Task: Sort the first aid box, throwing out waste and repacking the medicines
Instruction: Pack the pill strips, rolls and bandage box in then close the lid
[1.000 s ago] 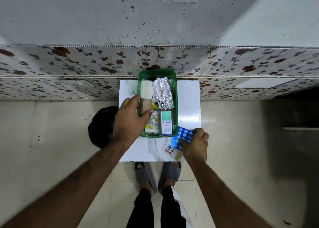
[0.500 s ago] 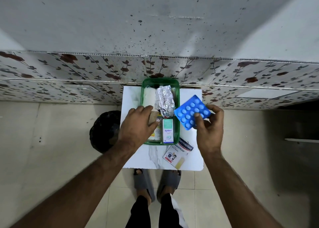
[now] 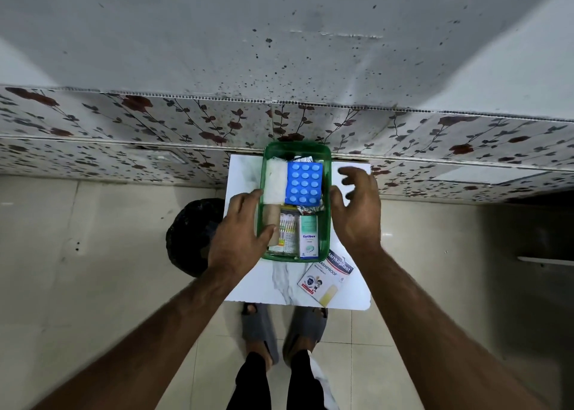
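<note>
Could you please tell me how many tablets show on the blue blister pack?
15 tablets: three columns of five on the blister pack, lying in the tray over foil. The pack is fully in view; none seem hidden.

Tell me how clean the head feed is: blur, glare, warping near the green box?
Head view: the right hand is motion-smeared at its fingers; blue blister pack and Hansaplast packet read sharp; wide-angle lens bows the wall lines; dim, even light, no glare on the green box.
</note>
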